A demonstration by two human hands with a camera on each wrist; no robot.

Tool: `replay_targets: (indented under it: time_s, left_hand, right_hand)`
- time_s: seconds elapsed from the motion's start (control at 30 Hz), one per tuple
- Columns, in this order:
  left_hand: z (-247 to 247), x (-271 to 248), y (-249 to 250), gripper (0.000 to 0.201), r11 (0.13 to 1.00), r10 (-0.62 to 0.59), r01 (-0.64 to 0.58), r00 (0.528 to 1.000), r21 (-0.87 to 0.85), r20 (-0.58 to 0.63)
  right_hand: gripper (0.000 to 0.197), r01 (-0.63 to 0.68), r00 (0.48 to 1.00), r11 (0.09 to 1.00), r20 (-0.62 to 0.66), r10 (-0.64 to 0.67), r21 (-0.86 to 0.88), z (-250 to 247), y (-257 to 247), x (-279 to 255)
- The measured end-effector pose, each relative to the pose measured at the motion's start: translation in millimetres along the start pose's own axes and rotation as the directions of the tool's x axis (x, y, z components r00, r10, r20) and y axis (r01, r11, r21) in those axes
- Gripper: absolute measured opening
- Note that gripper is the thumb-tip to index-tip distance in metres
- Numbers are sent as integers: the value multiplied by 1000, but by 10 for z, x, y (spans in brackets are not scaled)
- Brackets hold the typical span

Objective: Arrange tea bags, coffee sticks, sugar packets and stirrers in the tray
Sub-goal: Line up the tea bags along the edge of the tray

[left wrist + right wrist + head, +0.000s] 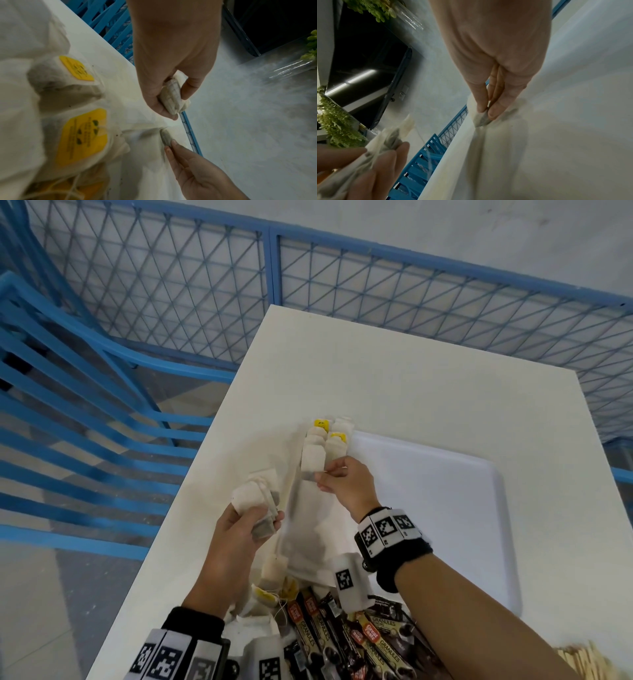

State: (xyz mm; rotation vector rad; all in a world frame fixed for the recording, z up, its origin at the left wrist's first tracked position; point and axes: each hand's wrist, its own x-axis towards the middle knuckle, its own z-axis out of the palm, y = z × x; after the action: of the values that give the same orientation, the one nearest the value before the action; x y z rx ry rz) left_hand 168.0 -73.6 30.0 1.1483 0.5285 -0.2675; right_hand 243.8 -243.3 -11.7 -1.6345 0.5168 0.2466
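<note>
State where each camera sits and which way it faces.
Head: above, looking down at the white table; both forearms show.
Left wrist: along the left hand, which grips a bundle of paper tea bags.
Right wrist: along the right hand, which pinches one grey-filled tea bag.
All three views share both hands.

White tray, yellow-tagged tea bags (cream paper), blue fence.
</note>
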Motion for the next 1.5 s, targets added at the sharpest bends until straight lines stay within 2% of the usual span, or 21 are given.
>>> replay_targets:
  time_s: [0.3, 0.57, 0.77, 1.5]
  left_hand:
    - [-47, 14, -18, 29, 1000, -10, 10, 1000, -3, -4]
    - [-1, -16, -50, 24, 1000, -3, 3, 1000, 13, 22]
    - [12, -31, -62, 23, 999, 0, -1, 1000, 40, 25]
    - [62, -56, -20, 24, 1000, 4, -5, 999, 20, 45]
  right_hand:
    - [27, -2, 999, 997, -53, -2, -77, 95, 33, 61]
    - [41, 66, 991, 984, -104, -83, -163, 103, 69, 79]
    - [39, 138, 983, 962, -85, -162, -237, 130, 52, 121]
    - [28, 129, 981, 954, -106, -163, -272, 106, 41, 38]
